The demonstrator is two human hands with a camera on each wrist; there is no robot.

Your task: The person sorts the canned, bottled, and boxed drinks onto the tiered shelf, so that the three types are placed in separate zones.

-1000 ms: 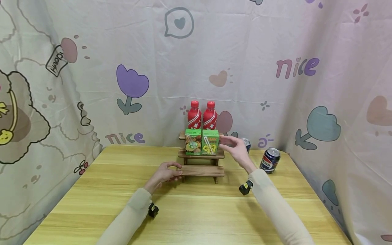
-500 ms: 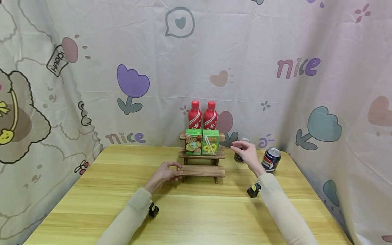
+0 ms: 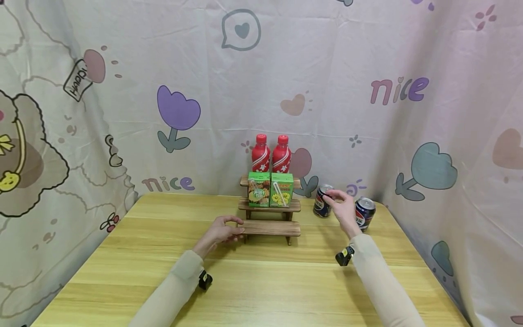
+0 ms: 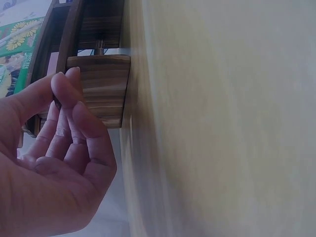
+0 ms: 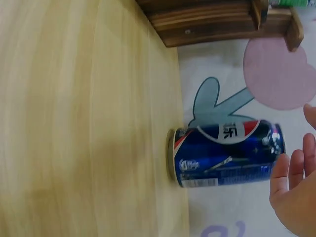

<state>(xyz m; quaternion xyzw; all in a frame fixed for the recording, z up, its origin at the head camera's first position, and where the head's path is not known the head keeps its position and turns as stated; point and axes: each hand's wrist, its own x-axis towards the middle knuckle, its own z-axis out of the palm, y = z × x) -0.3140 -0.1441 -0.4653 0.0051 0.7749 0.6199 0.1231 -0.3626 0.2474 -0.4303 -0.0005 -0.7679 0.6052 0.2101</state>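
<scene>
My left hand (image 3: 219,231) pinches the left end of the lowest step of a small wooden stand (image 3: 271,228). In the left wrist view, thumb and fingers meet at the wood's edge. At the right, my right hand (image 3: 344,211) is beside a dark blue soda can (image 3: 321,204) standing upright on the table. Its fingers are loosely bent near the can's upper part, not wrapped round it, as the right wrist view shows for the can (image 5: 227,153). Behind that wrist stands a second soda can (image 3: 365,211), partly hidden.
Two green drink cartons (image 3: 259,190) stand side by side on the stand's middle step. Two red bottles (image 3: 260,154) occupy the top step behind them. A printed curtain (image 3: 229,109) hangs close behind the wooden table (image 3: 261,286).
From the right-hand carton, my right hand has moved rightward to the nearer side of the left soda can, uncovering more of that can. My left hand keeps its hold on the stand.
</scene>
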